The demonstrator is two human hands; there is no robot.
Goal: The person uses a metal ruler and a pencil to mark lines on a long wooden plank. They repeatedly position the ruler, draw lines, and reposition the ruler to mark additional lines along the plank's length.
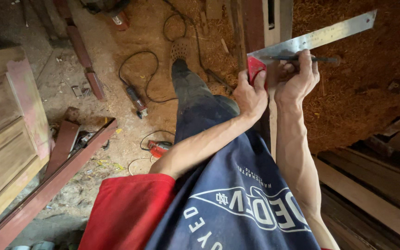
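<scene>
My left hand [251,95] grips the red stock [255,67] of a steel try square. Its long metal blade [320,36] runs up to the right, across a dark reddish wooden piece [252,28] that stands ahead of me. My right hand [297,76] is beside the left, fingers closed on a dark pencil [302,59] that lies along the blade's lower edge. The pencil's tip sits near the corner where blade meets stock. Both forearms reach up from my dark blue shirt with red sleeves.
My leg and a perforated shoe [180,48] stand on a floor covered in sawdust. A corded power tool [135,99] and a red tool [158,147] lie on the floor at left. A wooden door panel [1,129] and reddish planks [47,185] lie far left; stacked boards [371,194] lie lower right.
</scene>
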